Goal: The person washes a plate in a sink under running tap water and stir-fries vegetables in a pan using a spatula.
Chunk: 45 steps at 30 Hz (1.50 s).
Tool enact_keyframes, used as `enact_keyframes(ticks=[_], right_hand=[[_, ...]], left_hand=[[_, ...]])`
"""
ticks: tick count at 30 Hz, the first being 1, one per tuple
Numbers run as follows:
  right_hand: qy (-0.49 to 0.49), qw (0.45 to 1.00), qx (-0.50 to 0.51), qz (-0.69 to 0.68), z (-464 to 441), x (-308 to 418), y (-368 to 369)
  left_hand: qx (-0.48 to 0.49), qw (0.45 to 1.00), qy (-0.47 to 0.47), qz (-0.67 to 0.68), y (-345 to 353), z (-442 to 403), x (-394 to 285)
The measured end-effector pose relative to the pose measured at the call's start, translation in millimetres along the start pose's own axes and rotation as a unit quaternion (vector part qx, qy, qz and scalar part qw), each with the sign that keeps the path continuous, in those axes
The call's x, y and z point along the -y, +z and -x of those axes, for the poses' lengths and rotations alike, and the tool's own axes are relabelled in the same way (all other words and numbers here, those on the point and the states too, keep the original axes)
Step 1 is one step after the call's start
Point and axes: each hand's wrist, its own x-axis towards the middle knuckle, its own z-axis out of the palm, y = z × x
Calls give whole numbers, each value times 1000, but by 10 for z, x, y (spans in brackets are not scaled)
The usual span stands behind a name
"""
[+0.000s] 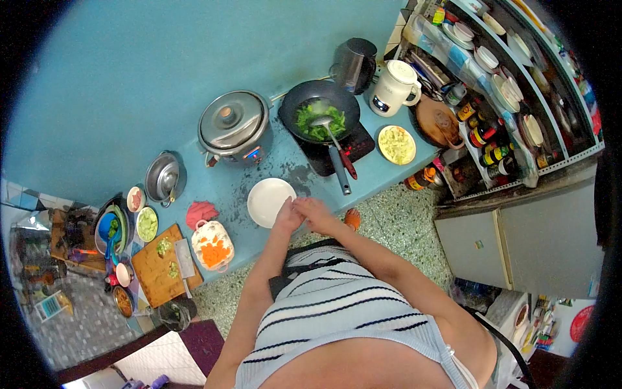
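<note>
My left hand (287, 216) is over the right rim of a white plate (265, 205) near the counter's front edge. I cannot tell whether it touches the plate. Its fingers are partly hidden where the hands meet. Beside it, my right hand (315, 214) reaches in with fingers stretched toward the left one, and nothing shows in it. Farther back, a black wok (295, 98) of green leafy vegetables (334, 117) sits on a cooktop (368, 144). A ladle (321, 122) and a red-handled utensil (350, 170) rest in the wok, handles toward me.
Left of the plate stand a steel cooker (227, 129), a dish of orange pieces (216, 253), a cutting board (150, 275) and a cleaver (184, 258). On the right are a bowl of pale shreds (396, 145), a cream kettle (392, 87), bottles (483, 133) and a rack (551, 139).
</note>
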Motion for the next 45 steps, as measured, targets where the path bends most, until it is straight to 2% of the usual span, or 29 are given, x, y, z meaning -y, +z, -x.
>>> enact_keyframes(ticks=[2,4,6,9,11,15,16,18,20,21,23,24,26,30,32,33,35,39,42,43,45], right_hand=[[17,999,-28,12,-34,-34,-116],[45,988,-144,13,-62,-77,-257],[117,965,-231,32,-108,-56,-534],[165,945,-279,30,-154,-300,-738],[238,919,-313,24,-163,-469,-832],[262,928,-266,21,-150,-950,-791],[252,932,-259,19,-163,-1018,-826],[341,928,-146,-37,-165,-1165,-841],[344,931,-118,-44,-156,-1324,-814],[341,934,-95,-59,-147,-1384,-818],[350,932,-46,-85,-158,-1530,-821],[344,934,-41,-87,-157,-1585,-847],[318,943,-49,-88,-154,-1678,-867],[363,922,-92,-102,-188,-1797,-1008],[373,917,-89,-110,-248,-1756,-1249],[373,916,-89,-112,-242,-1769,-1280],[338,909,-181,-163,-255,-1825,-1337],[370,881,-240,-173,-287,-1836,-1398],[410,864,-238,-168,-333,-1983,-1293],[392,863,-273,-165,-348,-2047,-1213],[387,872,-250,-163,-349,-2107,-1144]], left_hand=[[42,997,28,-63,43,55,-32],[31,998,35,-46,97,81,-62],[21,998,44,-29,73,72,-60],[32,999,9,-1,-37,-71,-59],[47,999,0,-1,-38,-129,-15],[65,998,5,-28,151,-248,28],[33,998,7,-45,283,-213,64],[-5,998,14,-56,494,-220,137],[-10,985,27,-168,679,-311,198],[-14,986,33,-164,718,-413,240],[-87,956,70,-272,793,-676,316],[-91,957,75,-267,869,-702,360],[-128,921,122,-348,962,-712,448],[-177,925,99,-321,1117,-693,606],[-121,935,80,-324,1096,-697,642],[-123,934,80,-326,1052,-747,648],[-116,919,59,-372,951,-901,617],[-106,922,75,-365,1014,-842,594],[-84,939,63,-329,942,-802,493],[-72,945,55,-315,880,-830,460],[-58,950,45,-302,789,-840,394]])
